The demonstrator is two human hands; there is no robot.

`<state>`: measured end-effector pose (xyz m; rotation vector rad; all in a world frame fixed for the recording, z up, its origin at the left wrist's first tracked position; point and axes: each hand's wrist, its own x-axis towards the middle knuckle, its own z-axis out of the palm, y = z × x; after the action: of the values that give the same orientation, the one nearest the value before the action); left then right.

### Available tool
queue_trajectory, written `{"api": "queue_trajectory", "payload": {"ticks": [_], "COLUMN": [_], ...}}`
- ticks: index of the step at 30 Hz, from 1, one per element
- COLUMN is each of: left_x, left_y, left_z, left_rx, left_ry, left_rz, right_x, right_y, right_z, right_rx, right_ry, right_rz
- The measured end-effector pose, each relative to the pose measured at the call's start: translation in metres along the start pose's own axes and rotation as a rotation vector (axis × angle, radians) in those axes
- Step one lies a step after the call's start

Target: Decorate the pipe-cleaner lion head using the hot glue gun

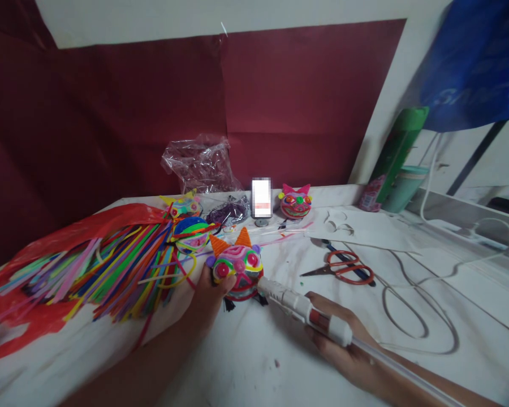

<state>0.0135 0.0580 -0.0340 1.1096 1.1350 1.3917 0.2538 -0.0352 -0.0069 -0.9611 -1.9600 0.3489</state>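
White glue gun (299,305) gripped in my right hand (343,345), nozzle touching the cat head (237,268) my left hand (207,291) clasps mid-table; gluing step, next needs steady pressure.

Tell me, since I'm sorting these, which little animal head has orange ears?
The multicoloured pipe-cleaner head in the left hand; the one by the wall has pink ears.

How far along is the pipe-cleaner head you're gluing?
Done: the head has orange ears, swirl eyes and coloured bands; three other figures, including a pink one, sit behind. In hand: left hand steadies it, right hand presses the glue gun against its lower right side. Left: many loose pipe cleaners.
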Motion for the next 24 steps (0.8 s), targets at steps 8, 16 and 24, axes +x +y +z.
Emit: {"api": "queue_trajectory", "payload": {"ticks": [8,16,24], "left_x": [-0.0007,0.0001,-0.0001], "left_y": [-0.0007,0.0015,0.0014], "left_z": [-0.0003,0.0016,0.0021], "left_rx": [0.043,-0.014,-0.058], "left_ry": [0.006,0.036,0.025], "left_rz": [0.024,-0.009,-0.033], "right_x": [0.001,-0.0009,0.0023], "right_y": [0.0009,0.0015,0.0081], "right_z": [0.0018,0.0014,0.0027], "right_rx": [-0.012,-0.037,-0.004], "right_ry": [-0.023,0.028,0.017], "right_rz": [-0.025,-0.069,-0.077]}}
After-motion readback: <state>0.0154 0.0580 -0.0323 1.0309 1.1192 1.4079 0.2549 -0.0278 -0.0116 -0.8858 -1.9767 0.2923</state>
